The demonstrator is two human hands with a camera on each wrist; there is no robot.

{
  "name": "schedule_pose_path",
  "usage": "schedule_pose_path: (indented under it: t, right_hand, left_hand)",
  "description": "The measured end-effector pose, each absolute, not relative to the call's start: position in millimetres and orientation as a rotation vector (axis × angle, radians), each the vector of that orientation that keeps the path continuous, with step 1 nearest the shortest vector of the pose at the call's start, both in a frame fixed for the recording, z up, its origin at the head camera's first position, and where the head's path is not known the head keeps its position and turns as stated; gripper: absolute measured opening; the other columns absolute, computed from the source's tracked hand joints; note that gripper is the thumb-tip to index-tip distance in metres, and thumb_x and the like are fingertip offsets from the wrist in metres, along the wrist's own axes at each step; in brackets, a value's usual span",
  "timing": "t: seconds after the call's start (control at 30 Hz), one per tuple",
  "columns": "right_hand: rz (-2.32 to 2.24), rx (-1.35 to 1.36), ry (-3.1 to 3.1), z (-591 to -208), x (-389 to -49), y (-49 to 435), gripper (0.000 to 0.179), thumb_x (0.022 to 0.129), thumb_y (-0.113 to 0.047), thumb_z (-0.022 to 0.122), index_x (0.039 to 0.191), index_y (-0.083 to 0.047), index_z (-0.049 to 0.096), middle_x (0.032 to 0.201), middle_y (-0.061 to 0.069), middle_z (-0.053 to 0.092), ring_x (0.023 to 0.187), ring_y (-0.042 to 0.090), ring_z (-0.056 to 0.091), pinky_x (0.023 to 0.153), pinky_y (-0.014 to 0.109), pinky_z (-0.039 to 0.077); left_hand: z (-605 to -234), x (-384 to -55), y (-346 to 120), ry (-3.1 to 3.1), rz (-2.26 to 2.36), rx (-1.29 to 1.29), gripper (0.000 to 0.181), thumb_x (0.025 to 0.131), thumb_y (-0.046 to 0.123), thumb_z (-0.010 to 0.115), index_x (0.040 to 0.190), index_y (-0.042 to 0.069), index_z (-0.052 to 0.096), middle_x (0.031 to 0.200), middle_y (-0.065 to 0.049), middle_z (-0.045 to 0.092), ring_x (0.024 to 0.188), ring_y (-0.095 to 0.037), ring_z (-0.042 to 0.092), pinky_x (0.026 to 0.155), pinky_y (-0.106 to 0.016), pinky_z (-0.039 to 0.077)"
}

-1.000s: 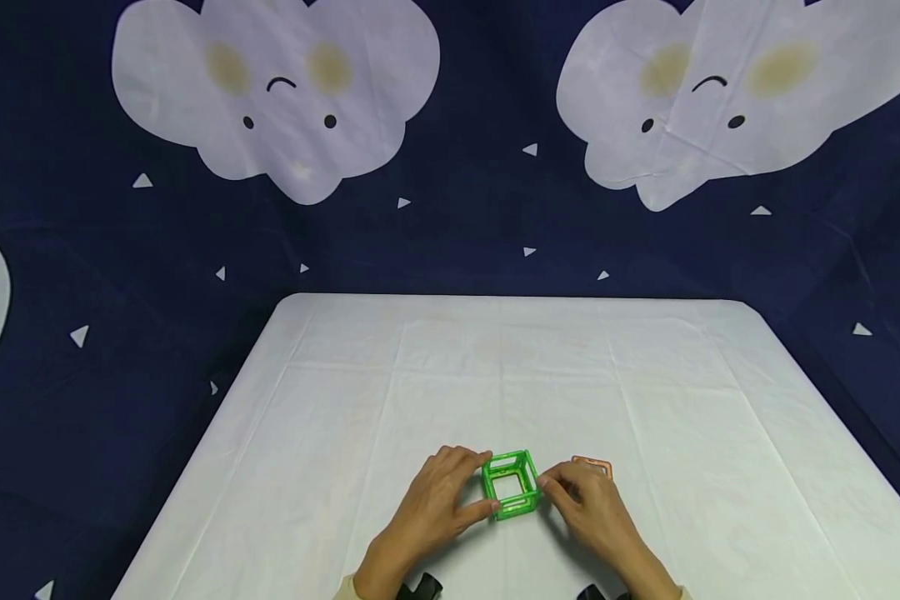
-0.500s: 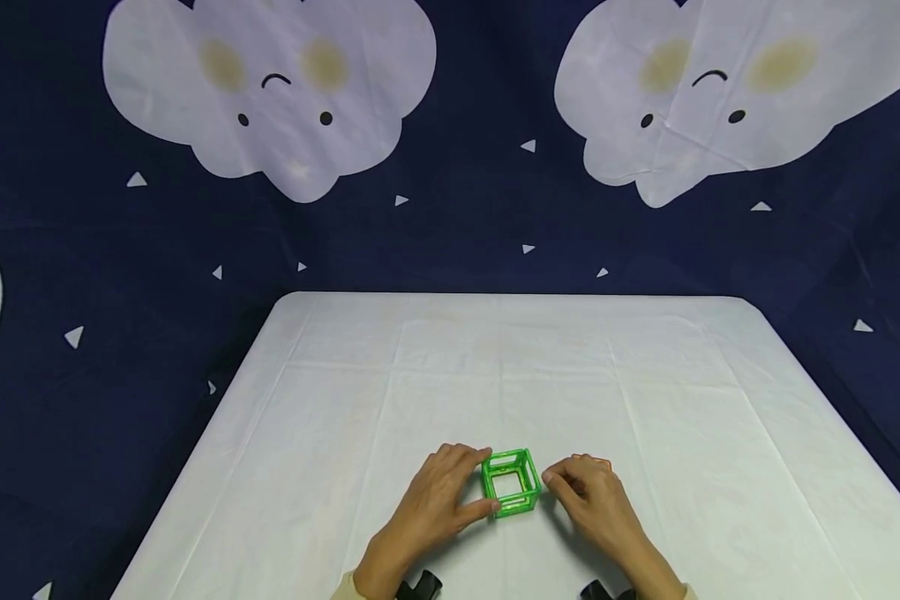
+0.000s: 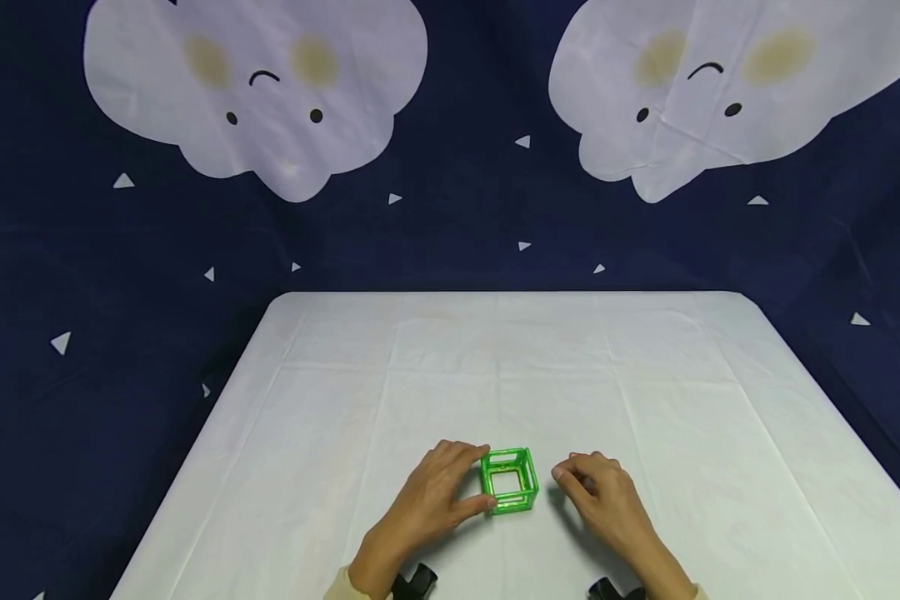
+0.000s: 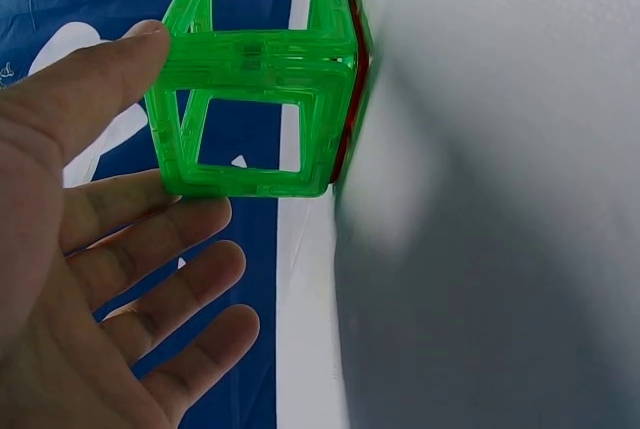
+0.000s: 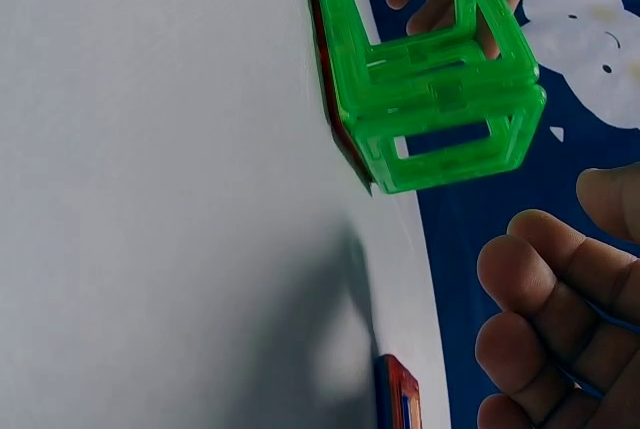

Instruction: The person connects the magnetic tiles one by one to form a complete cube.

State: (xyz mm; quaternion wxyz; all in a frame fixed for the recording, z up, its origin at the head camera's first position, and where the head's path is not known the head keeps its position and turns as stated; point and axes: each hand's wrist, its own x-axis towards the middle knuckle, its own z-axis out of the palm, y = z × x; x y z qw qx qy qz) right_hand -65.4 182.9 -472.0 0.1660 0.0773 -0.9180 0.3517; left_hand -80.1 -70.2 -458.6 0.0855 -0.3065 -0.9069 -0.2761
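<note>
A green see-through cube of magnetic tiles (image 3: 509, 505) stands on the white table, with a red tile (image 4: 352, 89) along its base. My left hand (image 3: 433, 493) holds the cube at its left side, thumb on one edge and forefinger on another. The other fingers of that hand spread loosely below it in the left wrist view. To the right of the cube, my right hand (image 3: 602, 500) hovers apart from it, fingers loosely bent and gripping nothing. A red-orange magnetic tile (image 5: 402, 397) shows on the table by that hand in the right wrist view; from the head, the hand hides it.
The white-covered table (image 3: 495, 375) stretches away behind the hands. Beyond its far edge hangs a dark blue cloth (image 3: 450, 242) printed with clouds and small triangles. Black wrist straps (image 3: 414, 582) show near the front.
My right hand has drawn away from the cube to the right and now covers the orange tile in the head view. The left hand keeps its hold; the head view has shifted slightly.
</note>
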Motion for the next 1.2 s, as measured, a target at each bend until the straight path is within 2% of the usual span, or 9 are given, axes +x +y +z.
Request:
schedule_pose_path:
  t: [0.07, 0.13, 0.33, 0.47, 0.6, 0.77, 0.9, 1.03, 1.2]
  right_hand:
    - [1.007, 0.202, -2.61, -472, -65, 184, 0.01, 0.081, -0.02, 0.073, 0.074, -0.026, 0.069, 0.075, -0.013, 0.068, 0.087, 0.017, 0.067, 0.069, 0.024, 0.044]
    - [1.011, 0.196, -2.609, -472, -65, 186, 0.011, 0.082, -0.02, 0.073, 0.073, -0.027, 0.069, 0.079, -0.009, 0.07, 0.083, 0.016, 0.066, 0.067, 0.023, 0.044]
    - [1.003, 0.2, -2.614, -474, -65, 192, 0.01, 0.081, -0.02, 0.073, 0.075, -0.026, 0.069, 0.091, -0.001, 0.074, 0.07, -0.002, 0.052, 0.065, 0.022, 0.039]
    - [0.949, 0.218, -2.619, -475, -65, 197, 0.007, 0.08, -0.019, 0.074, 0.079, -0.024, 0.07, 0.086, -0.007, 0.072, 0.067, -0.004, 0.046, 0.065, 0.022, 0.036]
    - [0.903, 0.219, -2.604, -474, -64, 202, 0.012, 0.077, -0.016, 0.076, 0.08, -0.025, 0.07, 0.077, -0.015, 0.066, 0.068, -0.003, 0.047, 0.067, 0.024, 0.037]
    - [0.885, 0.215, -2.606, -476, -63, 210, 0.012, 0.075, -0.016, 0.078, 0.081, -0.024, 0.07, 0.077, -0.015, 0.066, 0.07, -0.002, 0.049, 0.068, 0.026, 0.039]
    - [0.865, 0.241, -2.601, -478, -63, 216, 0.014, 0.075, -0.013, 0.078, 0.083, -0.021, 0.07, 0.075, -0.018, 0.063, 0.069, -0.002, 0.049, 0.07, 0.022, 0.035]
    - [0.828, 0.263, -2.611, -480, -64, 222, 0.018, 0.073, -0.011, 0.078, 0.088, -0.018, 0.071, 0.073, -0.021, 0.057, 0.07, 0.0, 0.046, 0.07, 0.023, 0.031]
    - [0.773, 0.251, -2.668, -481, -64, 228, 0.025, 0.07, -0.015, 0.08, 0.094, -0.017, 0.071, 0.077, -0.016, 0.056, 0.073, 0.003, 0.046, 0.068, 0.026, 0.031]
  left_hand:
    - [-458, -81, -71, -2.709, -0.815, -0.922, 0.063, 0.076, 0.046, 0.072, 0.129, 0.015, 0.055, 0.115, 0.006, 0.063, 0.107, -0.011, 0.055, 0.093, -0.031, 0.046]
    - [-457, -82, -71, -2.716, -0.815, -0.928, 0.064, 0.076, 0.046, 0.072, 0.129, 0.015, 0.055, 0.116, 0.006, 0.063, 0.107, -0.011, 0.055, 0.094, -0.032, 0.046]
    - [-456, -85, -73, -2.733, -0.821, -0.944, 0.063, 0.077, 0.045, 0.072, 0.13, 0.016, 0.055, 0.118, 0.007, 0.062, 0.11, -0.011, 0.055, 0.094, -0.033, 0.046]
    - [-456, -86, -74, -2.733, -0.819, -0.957, 0.064, 0.076, 0.046, 0.072, 0.13, 0.016, 0.055, 0.119, 0.007, 0.062, 0.11, -0.01, 0.055, 0.095, -0.032, 0.046]
    - [-455, -87, -74, -2.737, -0.818, -0.963, 0.064, 0.076, 0.045, 0.073, 0.13, 0.016, 0.055, 0.119, 0.007, 0.062, 0.11, -0.01, 0.055, 0.095, -0.033, 0.046]
    - [-454, -88, -74, -2.755, -0.818, -0.965, 0.063, 0.076, 0.045, 0.073, 0.13, 0.018, 0.054, 0.12, 0.007, 0.062, 0.111, -0.01, 0.054, 0.095, -0.033, 0.046]
    - [-454, -89, -75, -2.765, -0.821, -0.978, 0.063, 0.077, 0.045, 0.072, 0.13, 0.017, 0.054, 0.12, 0.007, 0.062, 0.111, -0.01, 0.054, 0.094, -0.033, 0.046]
    - [-453, -90, -75, -2.77, -0.839, -0.985, 0.062, 0.077, 0.044, 0.073, 0.13, 0.017, 0.055, 0.121, 0.007, 0.062, 0.112, -0.011, 0.054, 0.095, -0.034, 0.046]
    - [-453, -91, -75, -2.777, -0.845, -0.988, 0.062, 0.077, 0.044, 0.072, 0.13, 0.017, 0.055, 0.121, 0.007, 0.062, 0.113, -0.011, 0.054, 0.095, -0.034, 0.046]
